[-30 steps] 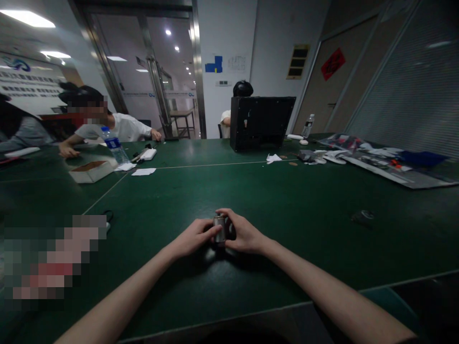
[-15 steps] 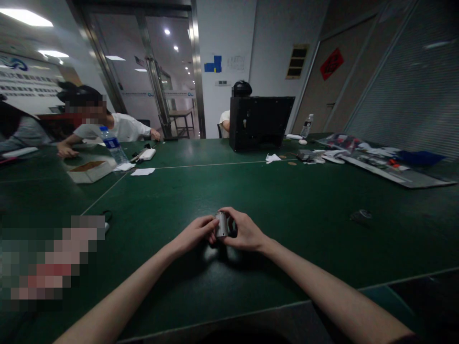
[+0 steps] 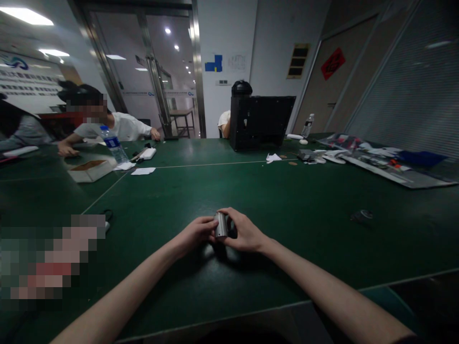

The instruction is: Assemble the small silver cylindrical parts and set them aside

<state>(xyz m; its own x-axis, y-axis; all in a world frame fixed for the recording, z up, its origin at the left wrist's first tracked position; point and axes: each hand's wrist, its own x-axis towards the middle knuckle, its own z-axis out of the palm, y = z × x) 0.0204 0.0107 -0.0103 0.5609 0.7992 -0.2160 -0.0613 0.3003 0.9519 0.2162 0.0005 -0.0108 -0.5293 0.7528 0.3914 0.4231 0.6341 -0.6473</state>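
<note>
Fingers of the left hand and right hand closed around a short silver metal cylinder, upright between both palms, above a dark green bench; wide open room ahead, near bench edge just below the forearms.

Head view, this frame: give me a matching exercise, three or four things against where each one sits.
Things
1. Silver metal cylinder
2. Water bottle
3. Red diamond sign
4. Black case

Places
A. On a door
B. At the green table's far edge
C. Between left hand and right hand
D. Beside a person in a white shirt

Pairs
1-C, 2-D, 3-A, 4-B
</note>
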